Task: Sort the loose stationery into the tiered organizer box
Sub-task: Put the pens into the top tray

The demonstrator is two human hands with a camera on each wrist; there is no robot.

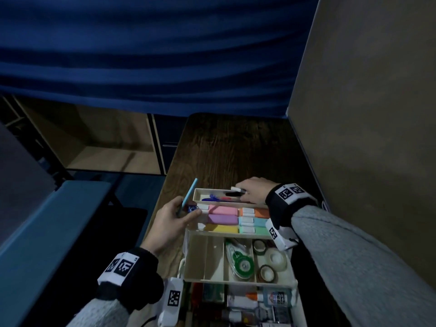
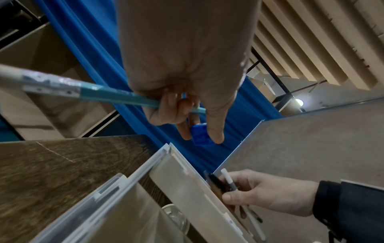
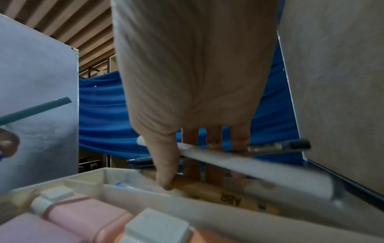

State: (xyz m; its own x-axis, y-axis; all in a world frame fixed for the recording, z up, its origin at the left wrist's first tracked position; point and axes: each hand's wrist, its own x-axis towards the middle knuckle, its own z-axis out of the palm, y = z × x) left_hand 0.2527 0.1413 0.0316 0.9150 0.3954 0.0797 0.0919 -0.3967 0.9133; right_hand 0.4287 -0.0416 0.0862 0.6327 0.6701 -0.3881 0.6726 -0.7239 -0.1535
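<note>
The cream tiered organizer box (image 1: 238, 280) stands open on the wooden table, its trays stepped toward me. My left hand (image 1: 174, 223) hovers at the box's left side, gripping a teal ruler-like stick (image 1: 188, 197) (image 2: 116, 96) and pinching a small blue sharpener-like piece (image 1: 192, 208) (image 2: 200, 134). My right hand (image 1: 253, 191) (image 3: 187, 148) is over the top tray (image 1: 200, 193), holding several pens (image 1: 236, 192) (image 3: 239, 157), white and dark, across its fingers. The top tray holds blue and red items (image 1: 212, 198).
The middle tray has pastel pink, purple, yellow, orange and green blocks (image 1: 223, 219). The lower tray (image 1: 195, 256) holds a green correction tape (image 1: 240, 263) and tape rolls (image 1: 273, 258). A glue bottle (image 1: 269, 296) lies at the bottom. A grey panel (image 1: 365, 114) stands right, a blue curtain behind.
</note>
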